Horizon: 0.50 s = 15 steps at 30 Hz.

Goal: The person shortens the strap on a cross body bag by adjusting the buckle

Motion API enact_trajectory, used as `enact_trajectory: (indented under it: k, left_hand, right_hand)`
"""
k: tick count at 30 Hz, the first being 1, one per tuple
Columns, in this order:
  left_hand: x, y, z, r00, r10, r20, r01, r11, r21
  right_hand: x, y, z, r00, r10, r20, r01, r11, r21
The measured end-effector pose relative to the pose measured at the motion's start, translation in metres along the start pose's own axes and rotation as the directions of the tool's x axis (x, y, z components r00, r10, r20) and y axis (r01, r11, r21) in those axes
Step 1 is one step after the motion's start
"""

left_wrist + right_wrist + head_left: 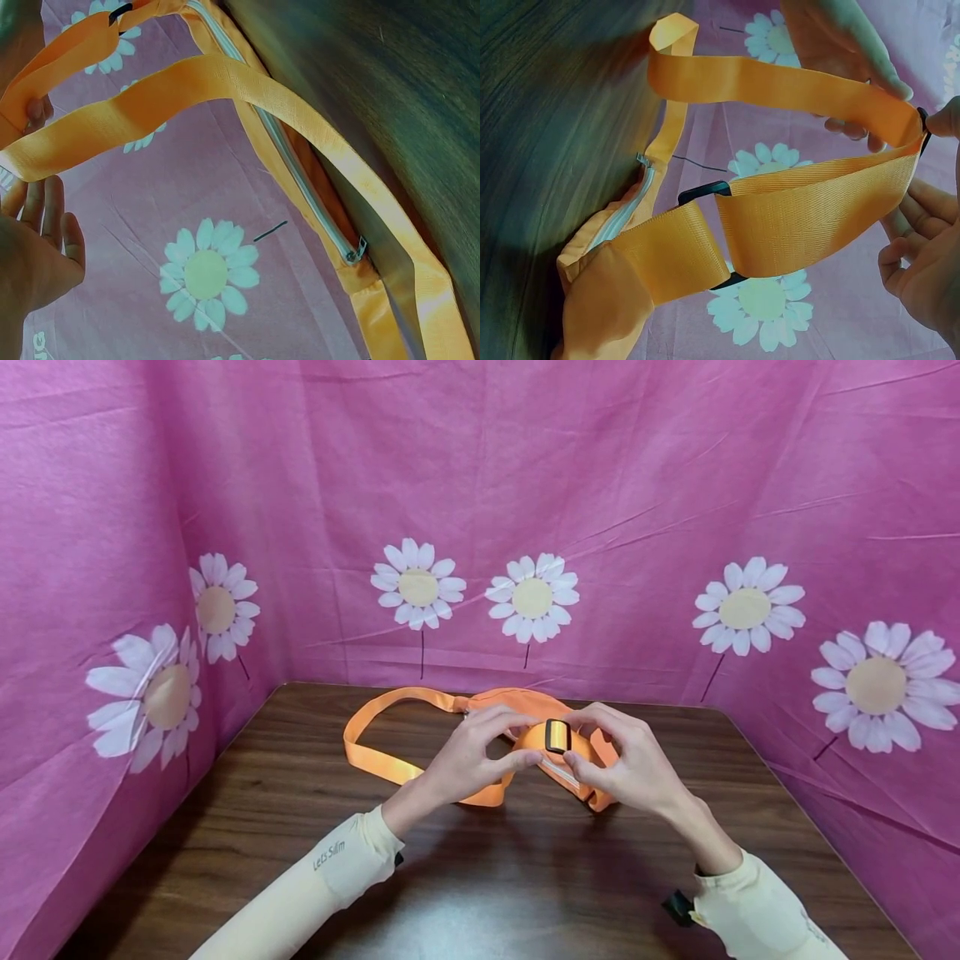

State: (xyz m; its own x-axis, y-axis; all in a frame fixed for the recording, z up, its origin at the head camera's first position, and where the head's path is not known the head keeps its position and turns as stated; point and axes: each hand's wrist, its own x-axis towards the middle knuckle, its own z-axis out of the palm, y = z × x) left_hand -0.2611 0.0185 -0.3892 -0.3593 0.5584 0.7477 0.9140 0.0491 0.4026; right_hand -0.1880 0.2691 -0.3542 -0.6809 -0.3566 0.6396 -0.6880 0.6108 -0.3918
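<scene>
An orange waist bag (517, 697) with a long orange webbing strap (382, 764) lies toward the back of the table. My left hand (476, 752) holds the raised strap by its edges, thumb below and index finger above, left of a black slider buckle (557, 737). On the other side, my right hand (633, 760) pinches that buckle between thumb and fingers. In the right wrist view, the strap doubles back from the held slider (924, 127) to a second black buckle (705, 192) near the bag. A zipper (289, 157) runs along the bag in the left wrist view.
The dark wood table (450, 893) is enclosed at the back and sides by a pink cloth (630, 468) printed with daisies. The strap's loose loop (356, 727) spreads left of the bag. Pale sleeves (307, 885) cover both forearms.
</scene>
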Motion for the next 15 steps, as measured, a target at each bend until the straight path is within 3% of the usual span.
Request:
enact_trajectory:
  k: [15]
  left_hand:
    - [0.0009, 0.0038, 0.0009, 0.999, 0.030, -0.045, -0.030, 1.000, -0.002]
  right_hand:
    - [0.0016, -0.0020, 0.0010, 0.999, -0.002, 0.040, 0.001, 1.000, 0.029]
